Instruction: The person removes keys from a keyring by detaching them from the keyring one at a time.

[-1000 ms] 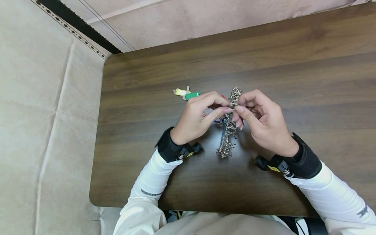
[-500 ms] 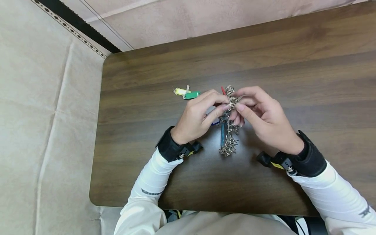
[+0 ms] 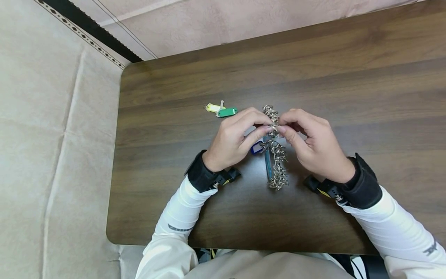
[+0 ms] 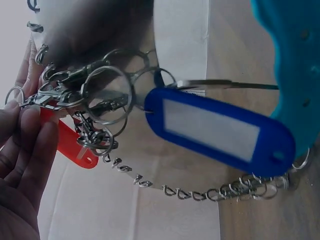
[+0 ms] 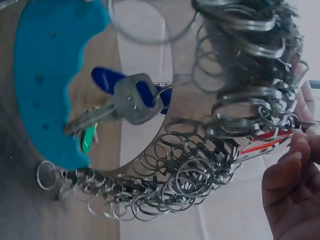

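A large hoop with a blue handle (image 4: 297, 65) bears many silver key rings (image 3: 278, 170) with small clasps. My left hand (image 3: 238, 135) and right hand (image 3: 311, 145) meet at the hoop's upper part, thumbs and forefingers pinching one key ring between them. In the left wrist view a silver clasp (image 4: 50, 97) sits at the fingertips, beside a red key tag (image 4: 75, 145). A blue key tag (image 4: 215, 130) with a white label hangs lower on the hoop, with a silver key (image 5: 132, 102) at it. The right thumb (image 5: 285, 172) presses near the red tag.
A yellow key tag (image 3: 212, 107) and a green key tag (image 3: 228, 112) lie with a key on the wooden table (image 3: 167, 162), beyond the left hand. The table's left edge borders a pale cloth-covered side (image 3: 52, 155).
The hoop has turned between the hands, its lower end swinging right, and the blue tag shows more. The right hand shifted out slightly, then back in to the pinched ring.
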### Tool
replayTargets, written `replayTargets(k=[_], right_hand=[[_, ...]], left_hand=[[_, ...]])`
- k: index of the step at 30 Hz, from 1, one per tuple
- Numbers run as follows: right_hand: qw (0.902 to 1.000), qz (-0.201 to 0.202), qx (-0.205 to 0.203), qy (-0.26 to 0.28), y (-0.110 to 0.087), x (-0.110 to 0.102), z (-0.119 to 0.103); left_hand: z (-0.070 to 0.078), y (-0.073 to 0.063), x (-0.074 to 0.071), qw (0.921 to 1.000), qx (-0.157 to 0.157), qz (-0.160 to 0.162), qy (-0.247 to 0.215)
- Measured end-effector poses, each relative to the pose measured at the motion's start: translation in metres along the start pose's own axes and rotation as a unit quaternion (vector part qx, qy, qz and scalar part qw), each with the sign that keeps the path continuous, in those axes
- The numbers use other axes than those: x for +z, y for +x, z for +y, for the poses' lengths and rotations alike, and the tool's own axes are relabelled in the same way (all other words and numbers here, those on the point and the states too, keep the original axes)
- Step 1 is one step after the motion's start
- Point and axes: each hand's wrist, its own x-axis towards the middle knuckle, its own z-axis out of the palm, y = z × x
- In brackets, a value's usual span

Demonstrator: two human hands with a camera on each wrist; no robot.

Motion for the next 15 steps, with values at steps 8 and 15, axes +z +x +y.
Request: replayTargets(k=[8,15], right_hand=[[0.9984,0.052,-0.005,0.023,0.003,-0.004,0.0],[0.9964,0.08,0.022,0.016,0.007,-0.017,0.001]], left_hand=[[-0.001,-0.001,-0.004,0.9993,0.007,0.035,0.008],[-0.003,0.0,-0.01,0.9979,0.015,0.059,0.024]])
